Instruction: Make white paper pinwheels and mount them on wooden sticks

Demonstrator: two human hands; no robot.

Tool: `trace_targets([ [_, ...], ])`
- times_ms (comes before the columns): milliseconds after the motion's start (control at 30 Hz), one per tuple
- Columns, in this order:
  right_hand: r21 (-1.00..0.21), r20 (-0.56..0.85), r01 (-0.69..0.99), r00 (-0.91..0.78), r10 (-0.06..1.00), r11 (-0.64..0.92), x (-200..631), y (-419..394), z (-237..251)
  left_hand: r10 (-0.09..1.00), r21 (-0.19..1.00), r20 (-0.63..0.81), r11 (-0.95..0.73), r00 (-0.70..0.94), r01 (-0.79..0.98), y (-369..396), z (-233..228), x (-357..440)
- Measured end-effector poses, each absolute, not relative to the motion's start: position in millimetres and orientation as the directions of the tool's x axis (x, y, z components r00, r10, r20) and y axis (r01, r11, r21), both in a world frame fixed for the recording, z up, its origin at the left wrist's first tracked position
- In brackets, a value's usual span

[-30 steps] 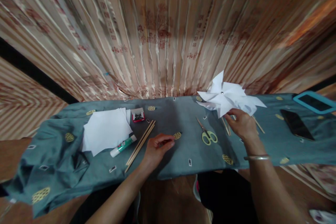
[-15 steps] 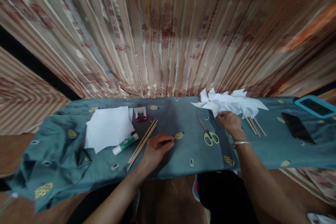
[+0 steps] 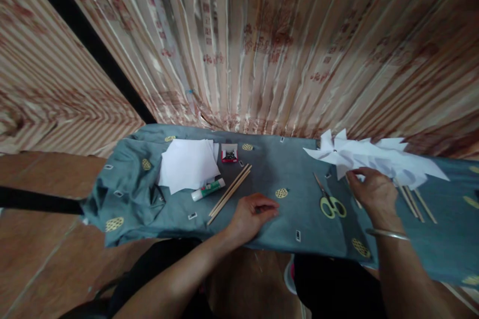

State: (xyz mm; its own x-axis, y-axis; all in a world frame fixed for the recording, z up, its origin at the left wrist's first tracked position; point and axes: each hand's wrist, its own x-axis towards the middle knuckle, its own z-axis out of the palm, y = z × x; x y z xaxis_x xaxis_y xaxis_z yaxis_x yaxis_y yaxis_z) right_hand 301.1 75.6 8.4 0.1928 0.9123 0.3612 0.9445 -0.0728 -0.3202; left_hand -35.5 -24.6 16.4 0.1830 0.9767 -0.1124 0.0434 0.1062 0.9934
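Observation:
My right hand [image 3: 372, 192] lies curled at the lower edge of a white paper pinwheel [image 3: 339, 155], fingertips pinching it where its stick runs under the hand. That pinwheel lies flat on a pile of other white pinwheels [image 3: 396, 162]. A metal bangle [image 3: 387, 233] sits on that wrist. My left hand [image 3: 254, 214] rests on the grey-blue cloth [image 3: 299, 224] with its fingers curled in and nothing visible in them. Green-handled scissors [image 3: 331, 204] lie between my hands.
Left of my left hand lie thin wooden sticks [image 3: 230, 189], a glue stick [image 3: 207, 189], a stack of white paper squares [image 3: 187, 163] and a small red box of pins [image 3: 229, 153]. More pinwheel sticks [image 3: 411, 202] poke out at the right. A pleated curtain hangs behind the table.
My right hand has lowered the pinwheel from upright to flat on the pile. My head has turned left, shifting everything rightwards. The left hand has stayed put.

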Motion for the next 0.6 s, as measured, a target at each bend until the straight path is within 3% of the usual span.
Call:
trace_targets([
  [67, -0.266, 0.359, 0.956, 0.220, 0.907, -0.126, 281.8, 71.9, 16.8, 0.973, 0.994, -0.103, 0.096, 0.207, 0.043, -30.5, 14.0, -31.3],
  [133, -0.287, 0.333, 0.954, 0.188, 0.924, -0.091, 256.9, 67.4, 20.7, 0.963, 0.994, -0.108, 0.100, 0.247, 0.043, -36.7, 11.8, -27.0],
  [433, -0.530, 0.271, 0.818, -0.087, 0.959, 0.224, 157.4, 44.5, -10.2, 0.936, 0.994, -0.071, 0.037, 0.344, 0.103, -47.9, 3.7, -19.4],
  [600, -0.682, 0.199, 0.694, -0.126, 0.972, 0.230, 114.7, 42.4, 0.2, 0.936, 0.996, -0.072, 0.047, 0.344, 0.080, -44.7, 7.6, -24.7],
])
